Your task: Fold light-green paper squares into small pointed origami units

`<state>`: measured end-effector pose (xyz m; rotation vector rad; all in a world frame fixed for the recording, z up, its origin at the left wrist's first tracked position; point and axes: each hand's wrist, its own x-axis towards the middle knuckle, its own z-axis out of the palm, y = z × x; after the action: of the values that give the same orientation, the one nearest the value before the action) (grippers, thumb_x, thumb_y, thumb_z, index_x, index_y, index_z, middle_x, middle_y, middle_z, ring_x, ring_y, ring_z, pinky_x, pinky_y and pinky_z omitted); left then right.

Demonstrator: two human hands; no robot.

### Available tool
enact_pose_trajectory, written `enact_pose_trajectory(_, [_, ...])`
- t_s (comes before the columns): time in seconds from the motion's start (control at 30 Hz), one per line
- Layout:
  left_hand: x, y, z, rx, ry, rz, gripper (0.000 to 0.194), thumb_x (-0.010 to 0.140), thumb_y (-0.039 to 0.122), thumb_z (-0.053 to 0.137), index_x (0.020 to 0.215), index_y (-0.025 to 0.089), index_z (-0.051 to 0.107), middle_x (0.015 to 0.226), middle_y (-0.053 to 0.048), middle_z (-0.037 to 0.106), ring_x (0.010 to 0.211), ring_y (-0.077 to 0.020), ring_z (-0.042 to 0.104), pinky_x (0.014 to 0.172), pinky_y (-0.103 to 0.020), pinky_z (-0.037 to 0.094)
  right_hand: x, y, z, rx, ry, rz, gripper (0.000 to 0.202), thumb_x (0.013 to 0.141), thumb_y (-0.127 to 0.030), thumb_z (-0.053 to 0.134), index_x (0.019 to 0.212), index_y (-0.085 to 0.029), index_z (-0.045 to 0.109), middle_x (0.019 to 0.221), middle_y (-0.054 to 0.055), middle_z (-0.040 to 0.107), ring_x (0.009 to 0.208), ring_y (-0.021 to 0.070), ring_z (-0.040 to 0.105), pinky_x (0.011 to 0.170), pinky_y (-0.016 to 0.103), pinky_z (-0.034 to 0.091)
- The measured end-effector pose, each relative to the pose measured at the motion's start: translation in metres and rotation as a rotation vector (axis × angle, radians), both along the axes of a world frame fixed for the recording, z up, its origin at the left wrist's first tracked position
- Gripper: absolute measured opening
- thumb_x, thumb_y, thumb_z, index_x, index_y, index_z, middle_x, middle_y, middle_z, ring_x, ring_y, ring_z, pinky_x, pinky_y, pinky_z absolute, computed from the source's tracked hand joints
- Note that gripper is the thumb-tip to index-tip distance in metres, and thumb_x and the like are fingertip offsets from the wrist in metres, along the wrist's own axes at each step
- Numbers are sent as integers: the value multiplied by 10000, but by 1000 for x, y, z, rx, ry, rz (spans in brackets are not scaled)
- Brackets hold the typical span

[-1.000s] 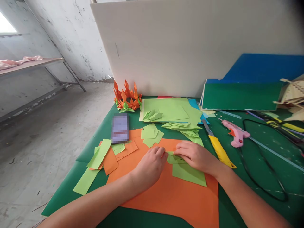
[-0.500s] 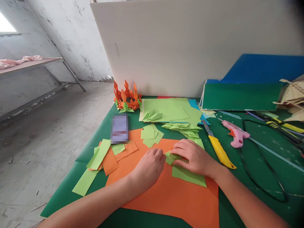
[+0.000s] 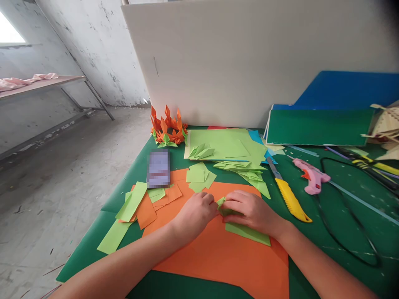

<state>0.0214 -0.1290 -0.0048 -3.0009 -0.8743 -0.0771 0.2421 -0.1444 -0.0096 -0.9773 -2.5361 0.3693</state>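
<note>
Green folded paper piece (image 3: 223, 204) sits pinched between both hands at the middle of the table, over the orange sheet. Largest in view, at 12 o'clock, one white board (image 3: 249, 58) stands upright along the table's far edge. One green table cover (image 3: 343, 216) lies under everything. One big orange sheet (image 3: 224, 253) spreads at 6 o'clock beneath the hands. At 2 o'clock one green board (image 3: 318, 126) leans in front of one blue board (image 3: 346, 88). One stack of light green sheets (image 3: 227, 143) lies at 12 o'clock, with a heap of folded green pieces (image 3: 246, 168) at its near edge, too overlapped to count. One flat light green sheet (image 3: 249, 233) lies under the right wrist. One orange paper crown (image 3: 167, 126) stands at 11 o'clock. One yellow utility knife (image 3: 288, 195) lies at 3 o'clock, and one pink glue gun (image 3: 311, 176) just beyond it. One blurred card (image 3: 158, 168) lies at 10 o'clock. Left hand (image 3: 195, 216) has its fingers curled close, tips nipping the piece's left edge. Right hand (image 3: 251, 209) lies over the piece, fingers narrow and pressing it down.
</note>
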Motion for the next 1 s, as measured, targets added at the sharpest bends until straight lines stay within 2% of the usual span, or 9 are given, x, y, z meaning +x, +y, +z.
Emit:
enact_pose_trajectory(0.23, [0, 0, 0, 3, -40, 14, 320, 985, 155, 382, 720, 153, 562, 733, -41, 507, 631, -151, 431, 584, -294, 367, -5, -2, -5, -7, 57, -35, 260, 985, -282, 438, 854, -207, 650, 812, 65, 653, 774, 186, 586, 656, 291, 436])
enact_pose_trajectory(0.43, [-1, 4, 2, -70, -159, -5, 292, 988, 178, 425, 785, 149, 634, 754, -37, 570, 715, -155, 514, 666, -275, 415, -12, -1, -4, -72, 135, -188, 220, 926, -205, 471, 725, -199, 561, 686, 18, 581, 664, 153, 542, 564, 256, 403])
enact_pose_trajectory(0.67, [0, 6, 1, -268, -353, 167, 191, 942, 198, 538, 836, 159, 691, 832, -35, 632, 755, -149, 582, 725, -260, 467, -17, -1, -3, -88, 152, -247, 157, 864, -173, 534, 709, -201, 533, 665, 0, 554, 631, 145, 526, 543, 241, 381])
enact_pose_trajectory(1.0, [2, 8, 3, -353, -393, 230, 169, 914, 151, 558, 816, 160, 696, 829, -36, 645, 772, -153, 614, 722, -252, 471, -20, 1, -7, -77, 113, -288, 164, 843, -154, 518, 687, -202, 499, 646, -6, 530, 611, 142, 509, 533, 239, 362])
